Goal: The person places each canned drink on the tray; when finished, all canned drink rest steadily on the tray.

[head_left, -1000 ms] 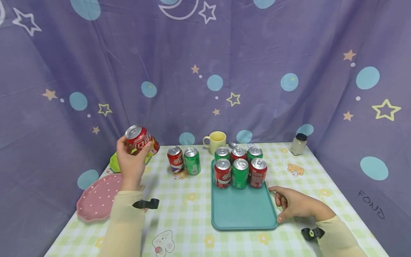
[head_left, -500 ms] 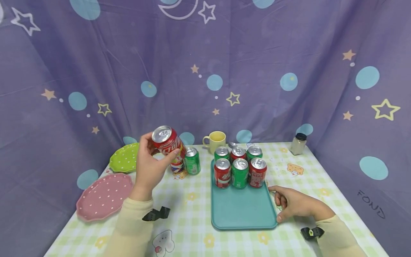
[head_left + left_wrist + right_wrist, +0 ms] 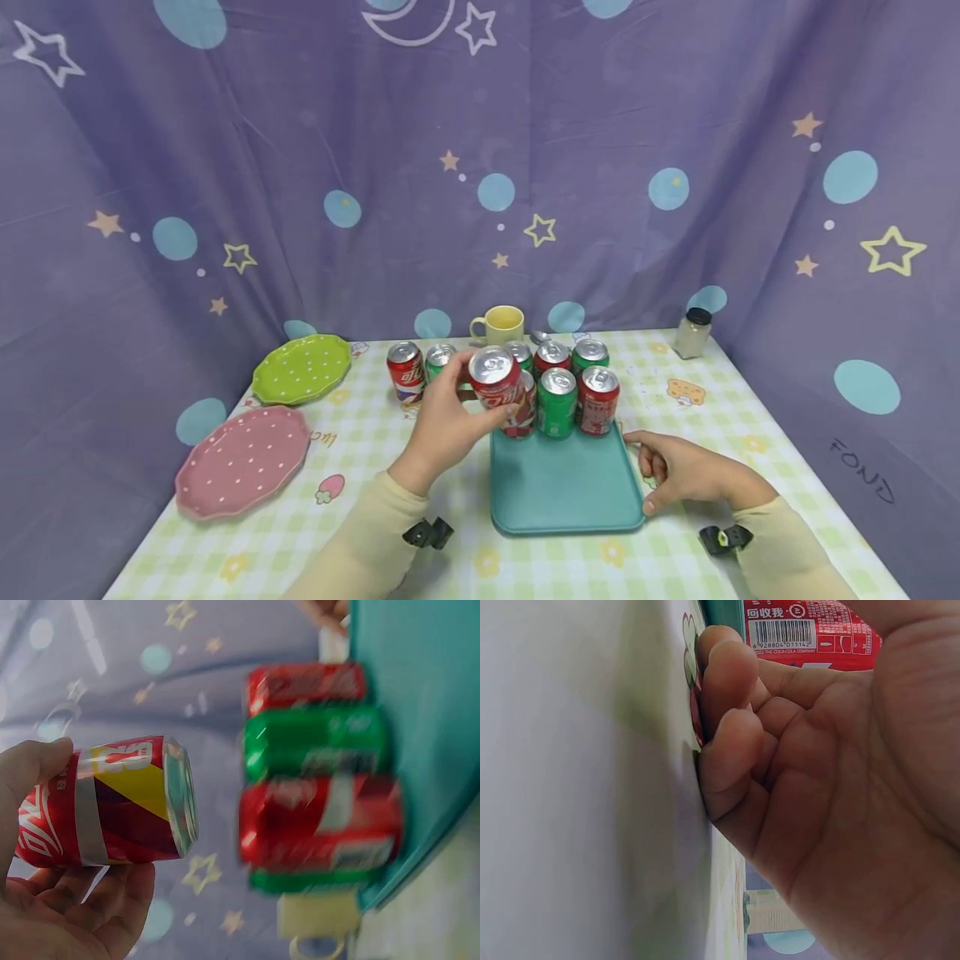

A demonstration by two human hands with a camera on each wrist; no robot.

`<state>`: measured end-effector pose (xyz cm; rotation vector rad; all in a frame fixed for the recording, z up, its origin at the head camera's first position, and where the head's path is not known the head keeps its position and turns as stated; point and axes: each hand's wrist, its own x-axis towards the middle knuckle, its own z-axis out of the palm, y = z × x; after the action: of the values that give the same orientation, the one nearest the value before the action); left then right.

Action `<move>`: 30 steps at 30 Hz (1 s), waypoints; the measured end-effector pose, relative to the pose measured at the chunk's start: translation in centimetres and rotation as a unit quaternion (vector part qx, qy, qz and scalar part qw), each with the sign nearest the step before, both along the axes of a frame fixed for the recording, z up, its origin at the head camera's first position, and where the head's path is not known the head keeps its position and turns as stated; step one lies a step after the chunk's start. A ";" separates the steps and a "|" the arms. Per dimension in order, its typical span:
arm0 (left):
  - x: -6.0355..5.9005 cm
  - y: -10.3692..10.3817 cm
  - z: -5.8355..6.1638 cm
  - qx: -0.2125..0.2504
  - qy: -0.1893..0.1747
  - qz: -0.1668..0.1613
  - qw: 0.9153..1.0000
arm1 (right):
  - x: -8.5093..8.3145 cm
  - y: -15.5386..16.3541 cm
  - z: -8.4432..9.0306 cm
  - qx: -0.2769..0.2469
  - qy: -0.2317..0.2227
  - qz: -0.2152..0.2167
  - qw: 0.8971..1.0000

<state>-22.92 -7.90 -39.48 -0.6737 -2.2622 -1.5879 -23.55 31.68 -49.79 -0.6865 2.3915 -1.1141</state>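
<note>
Since a second ago the left hand (image 3: 442, 421) has carried the red cola can (image 3: 496, 379) rightward, from above the green plate (image 3: 302, 367) to the near-left corner of the can cluster on the teal tray (image 3: 566, 492). Fingers and thumb are clamped round the can, which hangs tilted just above the tray, in front of the standing red can of the front row.

Left of this, a pink plate (image 3: 242, 460) and two loose cans (image 3: 406, 372) stand on the checked tablecloth (image 3: 360, 433). The right hand (image 3: 686, 471) rests at the tray's right edge, fingers curled against the table, holding nothing.

Judgement: the can should be righted before lowering, set clear of its neighbours.

The left wrist view shows the can's yellow panel (image 3: 142, 787), hidden from the head view; the right wrist view shows a barcode on a red can (image 3: 810, 634).
</note>
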 end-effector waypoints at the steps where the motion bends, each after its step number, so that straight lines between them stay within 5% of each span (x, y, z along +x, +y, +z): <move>1: 0.1 0.6 -0.4 -0.009 -0.007 -0.005 1.000 | 0.0 0.0 0.0 0.000 0.000 0.000 1.000; 7: 0.4 4.5 -2.8 -0.050 -0.060 -0.045 0.996 | 0.0 -0.1 0.1 0.001 0.002 -0.004 1.000; 18: 0.4 10.4 -6.0 -0.145 -0.067 -0.068 0.985 | 0.0 0.0 0.1 -0.003 0.012 0.004 1.000; 30: -0.5 12.9 -7.7 -0.184 -0.051 -0.030 0.981 | 0.1 0.0 0.2 -0.014 0.020 0.013 1.000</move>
<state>-23.44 4.97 -47.18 -0.7707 -2.6678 -1.2612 -23.49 31.68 -49.63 -0.7553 2.3965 -1.1362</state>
